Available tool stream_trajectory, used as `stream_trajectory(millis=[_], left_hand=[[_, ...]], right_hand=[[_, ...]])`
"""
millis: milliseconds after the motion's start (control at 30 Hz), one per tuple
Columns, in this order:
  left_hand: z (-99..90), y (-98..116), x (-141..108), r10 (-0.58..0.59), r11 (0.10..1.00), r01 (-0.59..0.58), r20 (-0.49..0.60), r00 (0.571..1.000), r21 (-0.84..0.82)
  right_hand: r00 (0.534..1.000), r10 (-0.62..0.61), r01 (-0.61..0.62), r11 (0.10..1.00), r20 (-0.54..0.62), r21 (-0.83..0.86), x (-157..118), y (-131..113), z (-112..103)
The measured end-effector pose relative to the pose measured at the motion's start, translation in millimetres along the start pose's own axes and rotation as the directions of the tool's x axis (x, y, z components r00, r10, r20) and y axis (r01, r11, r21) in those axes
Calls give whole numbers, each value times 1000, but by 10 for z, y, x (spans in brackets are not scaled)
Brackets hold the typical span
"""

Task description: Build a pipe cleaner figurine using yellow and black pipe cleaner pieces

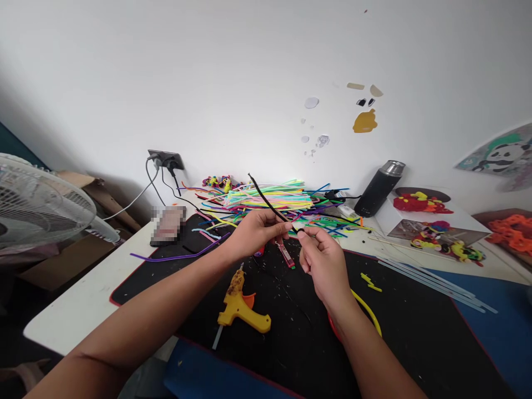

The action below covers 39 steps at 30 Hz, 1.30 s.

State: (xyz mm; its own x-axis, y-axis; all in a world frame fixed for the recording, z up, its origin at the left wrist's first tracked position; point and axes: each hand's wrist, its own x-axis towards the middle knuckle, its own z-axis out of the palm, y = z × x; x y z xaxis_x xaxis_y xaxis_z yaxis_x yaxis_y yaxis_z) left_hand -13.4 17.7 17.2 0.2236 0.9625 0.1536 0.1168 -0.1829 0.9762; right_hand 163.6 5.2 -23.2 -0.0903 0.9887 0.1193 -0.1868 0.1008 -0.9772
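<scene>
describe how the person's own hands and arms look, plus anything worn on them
The left hand and right hand are both bare, with no gloves. The left forearm and right forearm are uncovered too: no sleeve shows on either. No watch, bracelet or ring can be seen, and no clear markings.

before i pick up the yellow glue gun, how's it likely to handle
The glue gun probably feels stiff, as its body looks like hard moulded plastic. It may swing or twist if pinched by one end, since the handle juts out sideways.
</scene>
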Motion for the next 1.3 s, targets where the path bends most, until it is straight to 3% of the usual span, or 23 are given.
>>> stream_trajectory(millis=[200, 300, 400, 467, 567, 700, 867, 1300], left_hand=[[-35, -2, 1, 19, 998, -19, 7, 1000, 58], [-57, 48, -25, 92, 971, -94, 18, 996, 220], [-68, 107, -62, 190, 877, -193, 51, 980, 440], [-70, 114, -74, 202, 838, -213, 77, 976, 502], [-78, 73, -62, 144, 880, -163, 76, 987, 446], [-84, 33, -25, 75, 962, -82, 37, 996, 261], [-58, 73, -19, 34, 994, -33, -12, 999, 109], [-41, 81, -16, -12, 997, 11, 9, 1000, 75]], right_hand=[[997, -15, 22, 994, 75, -106, -25, -43, -12], [990, -17, 46, 978, 143, -204, -30, -65, -33], [981, -39, 99, 944, 192, -314, -27, -48, -47], [980, -58, 125, 923, 189, -363, -27, -22, -42], [985, -56, 111, 931, 162, -349, -31, 7, -18], [990, -15, 44, 977, 139, -208, -36, -9, 5], [993, 7, 2, 997, 119, -80, -38, -58, 21], [997, 28, -32, 998, 73, 50, -10, -40, 18]])
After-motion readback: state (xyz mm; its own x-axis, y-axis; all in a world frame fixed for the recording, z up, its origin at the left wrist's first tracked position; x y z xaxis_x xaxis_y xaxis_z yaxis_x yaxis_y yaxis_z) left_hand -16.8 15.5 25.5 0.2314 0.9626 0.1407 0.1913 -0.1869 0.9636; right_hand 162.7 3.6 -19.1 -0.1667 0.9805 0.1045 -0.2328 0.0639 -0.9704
